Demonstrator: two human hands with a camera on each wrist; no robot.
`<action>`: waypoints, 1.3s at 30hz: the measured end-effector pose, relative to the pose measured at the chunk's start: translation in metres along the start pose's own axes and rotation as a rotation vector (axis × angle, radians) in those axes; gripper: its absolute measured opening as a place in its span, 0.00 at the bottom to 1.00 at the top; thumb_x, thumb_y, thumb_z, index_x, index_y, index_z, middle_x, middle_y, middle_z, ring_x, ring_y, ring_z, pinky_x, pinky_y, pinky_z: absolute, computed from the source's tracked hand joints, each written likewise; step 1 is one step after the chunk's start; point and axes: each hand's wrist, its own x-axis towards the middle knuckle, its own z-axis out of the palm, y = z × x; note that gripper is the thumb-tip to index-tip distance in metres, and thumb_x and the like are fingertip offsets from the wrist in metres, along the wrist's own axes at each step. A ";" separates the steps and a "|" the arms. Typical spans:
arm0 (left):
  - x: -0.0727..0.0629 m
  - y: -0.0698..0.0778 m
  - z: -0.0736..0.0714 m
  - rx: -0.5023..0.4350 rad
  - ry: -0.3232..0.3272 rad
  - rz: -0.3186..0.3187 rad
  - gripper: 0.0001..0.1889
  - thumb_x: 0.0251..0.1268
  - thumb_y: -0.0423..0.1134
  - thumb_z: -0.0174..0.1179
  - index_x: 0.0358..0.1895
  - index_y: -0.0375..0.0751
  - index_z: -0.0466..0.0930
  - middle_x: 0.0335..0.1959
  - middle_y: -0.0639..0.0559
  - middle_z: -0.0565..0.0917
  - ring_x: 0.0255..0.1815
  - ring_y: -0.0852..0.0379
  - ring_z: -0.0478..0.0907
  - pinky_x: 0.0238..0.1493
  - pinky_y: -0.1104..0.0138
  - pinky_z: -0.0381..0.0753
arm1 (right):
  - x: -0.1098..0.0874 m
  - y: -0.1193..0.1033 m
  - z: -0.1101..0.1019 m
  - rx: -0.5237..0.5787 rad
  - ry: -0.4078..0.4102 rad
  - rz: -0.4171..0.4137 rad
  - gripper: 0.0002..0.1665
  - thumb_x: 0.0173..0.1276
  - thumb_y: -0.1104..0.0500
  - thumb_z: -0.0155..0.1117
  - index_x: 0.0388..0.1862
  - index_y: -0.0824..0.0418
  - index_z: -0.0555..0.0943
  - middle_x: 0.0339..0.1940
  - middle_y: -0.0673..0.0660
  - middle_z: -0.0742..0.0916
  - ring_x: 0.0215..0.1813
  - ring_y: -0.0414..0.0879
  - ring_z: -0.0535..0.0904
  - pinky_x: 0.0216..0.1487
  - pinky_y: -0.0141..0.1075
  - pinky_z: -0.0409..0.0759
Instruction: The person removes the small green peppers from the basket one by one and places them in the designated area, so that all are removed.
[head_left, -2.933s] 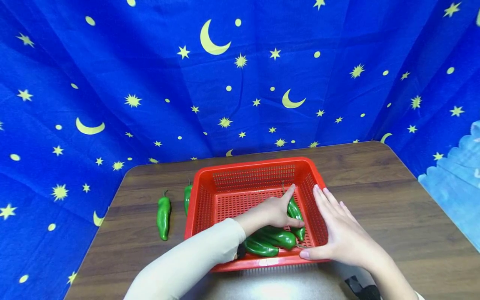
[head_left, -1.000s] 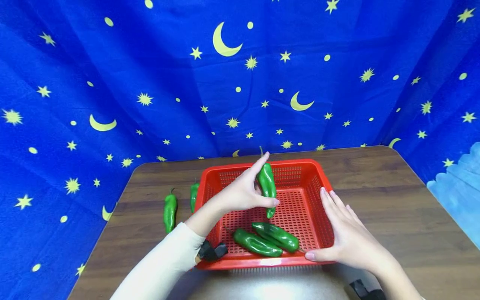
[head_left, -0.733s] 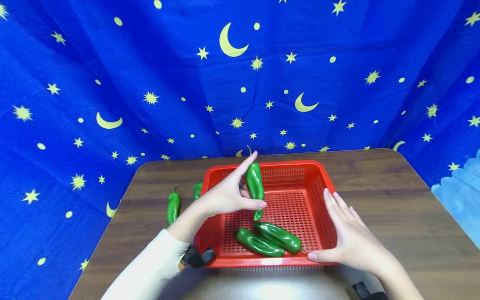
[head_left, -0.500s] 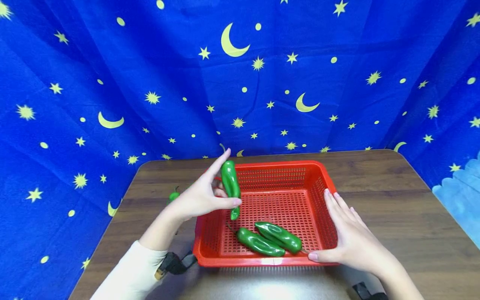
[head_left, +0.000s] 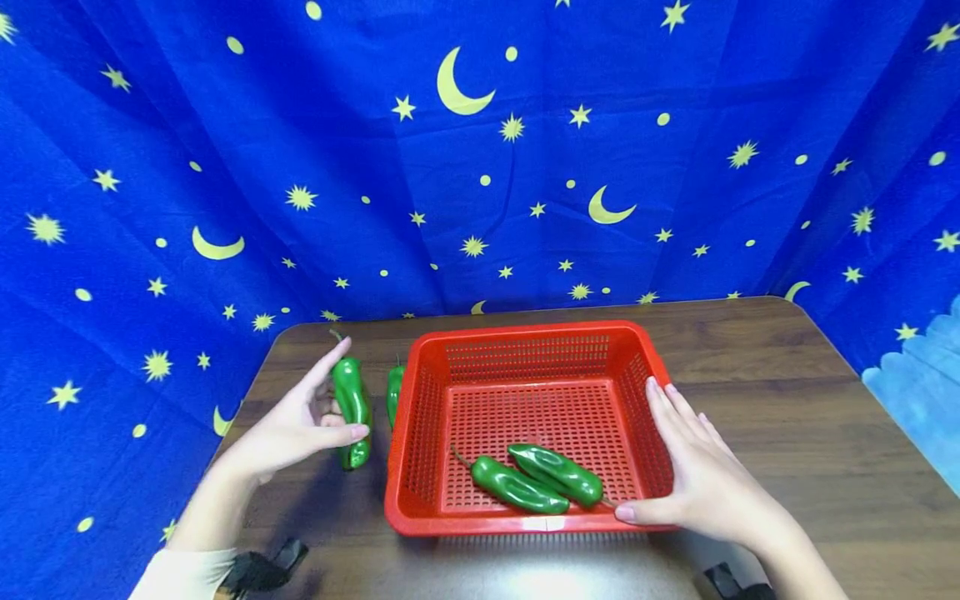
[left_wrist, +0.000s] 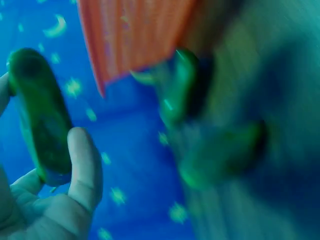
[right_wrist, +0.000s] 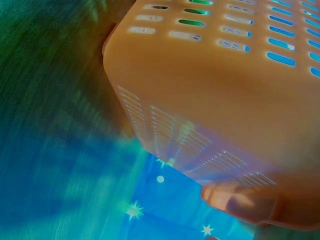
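Observation:
My left hand [head_left: 300, 425] holds a glossy green pepper [head_left: 348, 392] upright between thumb and fingers, left of the red plastic basket [head_left: 525, 523]. In the left wrist view the same pepper [left_wrist: 42, 115] shows at the fingertips. Two more green peppers [head_left: 517, 485] lie side by side near the basket's front wall. My right hand [head_left: 701, 475] rests at the front right corner, straight fingers along the right rim and thumb on the front rim. The right wrist view shows the basket wall [right_wrist: 200, 70] but no hand.
Beside the basket's left wall lies another green pepper [head_left: 394, 392], partly hidden by the wall. A further pepper [left_wrist: 225, 155] lies on the wood-grain table [head_left: 765, 375], blurred in the left wrist view and mostly hidden behind the held one in the head view. A blue star-patterned cloth [head_left: 525, 150] stands behind.
My left hand has lifted a pepper from the basket's right part and carried it left, across the basket and past its left rim. My right hand has stayed at the front right corner.

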 end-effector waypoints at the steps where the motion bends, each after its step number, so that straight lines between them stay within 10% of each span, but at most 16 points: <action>1: -0.006 -0.006 -0.007 0.022 0.017 -0.014 0.57 0.59 0.26 0.67 0.81 0.53 0.34 0.53 0.39 0.74 0.39 0.56 0.85 0.41 0.65 0.86 | 0.000 0.000 0.000 0.000 0.002 0.000 0.83 0.41 0.26 0.77 0.83 0.55 0.38 0.83 0.62 0.49 0.83 0.59 0.41 0.78 0.65 0.40; 11: -0.040 -0.065 -0.041 0.157 0.114 -0.260 0.59 0.57 0.32 0.70 0.81 0.41 0.31 0.41 0.41 0.77 0.30 0.59 0.82 0.35 0.68 0.80 | 0.000 0.001 0.001 -0.008 0.023 -0.014 0.84 0.40 0.27 0.78 0.83 0.55 0.38 0.83 0.63 0.50 0.83 0.59 0.42 0.79 0.63 0.38; 18: -0.033 -0.082 -0.035 0.234 0.053 -0.272 0.59 0.57 0.34 0.71 0.79 0.31 0.31 0.38 0.41 0.81 0.28 0.56 0.83 0.33 0.68 0.81 | 0.000 0.001 0.001 0.000 0.021 -0.016 0.83 0.41 0.28 0.78 0.83 0.55 0.39 0.83 0.61 0.51 0.83 0.58 0.42 0.76 0.67 0.42; 24: -0.029 -0.087 -0.027 0.536 0.047 -0.232 0.58 0.51 0.43 0.75 0.76 0.24 0.43 0.57 0.27 0.75 0.54 0.42 0.78 0.58 0.52 0.77 | 0.001 0.001 0.002 0.012 0.008 0.002 0.83 0.41 0.27 0.78 0.83 0.54 0.38 0.83 0.61 0.50 0.83 0.59 0.42 0.76 0.68 0.42; 30: -0.028 -0.088 -0.022 0.537 0.022 -0.279 0.59 0.52 0.47 0.74 0.77 0.26 0.41 0.67 0.18 0.64 0.66 0.27 0.68 0.63 0.35 0.68 | 0.002 0.001 0.002 -0.003 0.016 -0.007 0.83 0.40 0.27 0.77 0.83 0.55 0.39 0.83 0.61 0.50 0.83 0.58 0.42 0.77 0.66 0.41; 39: -0.032 -0.093 -0.025 0.492 -0.017 -0.283 0.62 0.55 0.49 0.73 0.78 0.27 0.35 0.58 0.25 0.74 0.49 0.49 0.82 0.53 0.60 0.80 | 0.001 0.002 0.003 -0.004 0.021 -0.003 0.84 0.39 0.27 0.78 0.83 0.55 0.39 0.83 0.60 0.50 0.83 0.58 0.42 0.78 0.63 0.39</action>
